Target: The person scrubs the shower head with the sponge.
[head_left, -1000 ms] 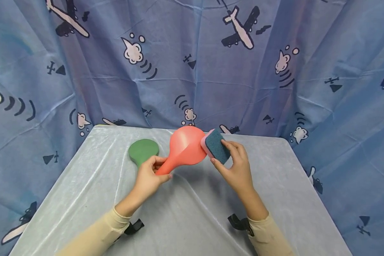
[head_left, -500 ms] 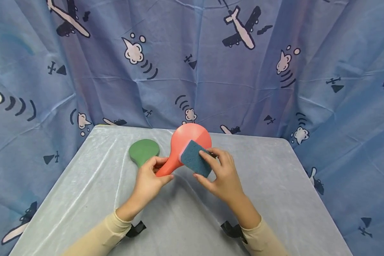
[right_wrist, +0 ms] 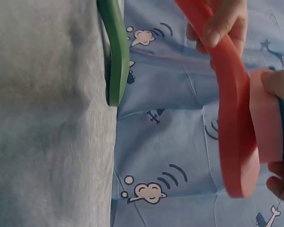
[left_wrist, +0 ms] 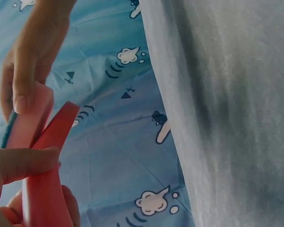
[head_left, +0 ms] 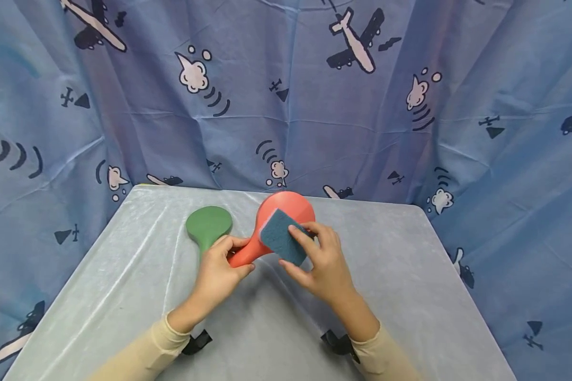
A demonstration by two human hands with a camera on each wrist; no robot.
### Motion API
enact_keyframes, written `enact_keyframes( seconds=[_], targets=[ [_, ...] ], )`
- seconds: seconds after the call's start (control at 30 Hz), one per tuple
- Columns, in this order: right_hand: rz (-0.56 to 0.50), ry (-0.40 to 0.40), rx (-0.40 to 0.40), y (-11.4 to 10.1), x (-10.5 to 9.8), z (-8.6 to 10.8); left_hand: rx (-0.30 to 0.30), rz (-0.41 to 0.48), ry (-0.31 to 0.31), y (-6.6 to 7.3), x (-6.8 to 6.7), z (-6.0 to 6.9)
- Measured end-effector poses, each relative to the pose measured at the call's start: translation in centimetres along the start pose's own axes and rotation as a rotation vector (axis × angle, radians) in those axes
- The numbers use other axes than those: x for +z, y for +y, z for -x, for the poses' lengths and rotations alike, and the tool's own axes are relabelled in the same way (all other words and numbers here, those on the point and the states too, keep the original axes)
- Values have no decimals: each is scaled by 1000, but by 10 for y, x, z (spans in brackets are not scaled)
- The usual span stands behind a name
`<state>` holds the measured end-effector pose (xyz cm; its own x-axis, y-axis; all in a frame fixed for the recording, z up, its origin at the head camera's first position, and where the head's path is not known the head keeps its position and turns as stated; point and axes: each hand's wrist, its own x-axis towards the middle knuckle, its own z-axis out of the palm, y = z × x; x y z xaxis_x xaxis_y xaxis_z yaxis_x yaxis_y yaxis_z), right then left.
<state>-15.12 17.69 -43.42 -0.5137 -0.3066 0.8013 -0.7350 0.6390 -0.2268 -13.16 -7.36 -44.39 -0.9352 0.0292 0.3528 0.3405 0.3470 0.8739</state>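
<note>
My left hand (head_left: pixel 218 272) grips the handle of a red paddle (head_left: pixel 288 203), whose round head is raised above the table. With fingers and thumb, my right hand (head_left: pixel 326 267) pinches a sponge (head_left: pixel 282 237), blue-green scouring side toward me. Its pink side lies against the paddle's face, near where the head narrows to the handle. The right wrist view has the sponge (right_wrist: pixel 267 118) flat along the red paddle (right_wrist: pixel 233 109). A green paddle (head_left: pixel 208 222) lies on the table behind my left hand, which hides part of its handle.
A pale grey cloth covers the table (head_left: pixel 391 275). Behind it and to both sides hangs a blue curtain (head_left: pixel 248 69) printed with planes and clouds. A black strap (head_left: pixel 197 343) shows at each wrist.
My right hand has moved the sponge leftward and down, from the paddle's right edge to across its face toward the handle. The left hand keeps its grip; the paddle shifts only slightly.
</note>
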Motion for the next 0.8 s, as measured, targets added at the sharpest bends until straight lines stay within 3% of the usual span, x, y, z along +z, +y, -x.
enact_keyframes(
  seconds=[0.07, 0.1, 0.23, 0.33, 0.4, 0.53, 0.6, 0.67, 0.8],
  targets=[
    [0, -28, -15, -3, 1, 0, 13, -19, -9, -1, -1, 0],
    [-4, -25, 16, -2, 0, -1, 23, -25, -18, -1, -2, -1],
    [-5, 51, 276, 12, -12, -2, 92, -85, -57, -2, -3, -1],
    [1, 107, 387, 16, -15, -2, 153, -149, -74, -2, -4, 0],
    [3, 100, 362, 11, -12, -2, 183, -185, -66, -3, -4, 1],
    [23, 23, 135, -7, 2, 0, 226, -236, -34, -4, -4, 2],
    [31, 4, 59, -12, 4, 0, 253, -259, -19, -4, -3, 2],
    [38, 14, 84, -9, 2, -1, 288, -274, -13, -4, -3, 2],
    [20, 85, 296, 5, -12, -4, 352, -298, -10, -4, -3, 1]
  ],
)
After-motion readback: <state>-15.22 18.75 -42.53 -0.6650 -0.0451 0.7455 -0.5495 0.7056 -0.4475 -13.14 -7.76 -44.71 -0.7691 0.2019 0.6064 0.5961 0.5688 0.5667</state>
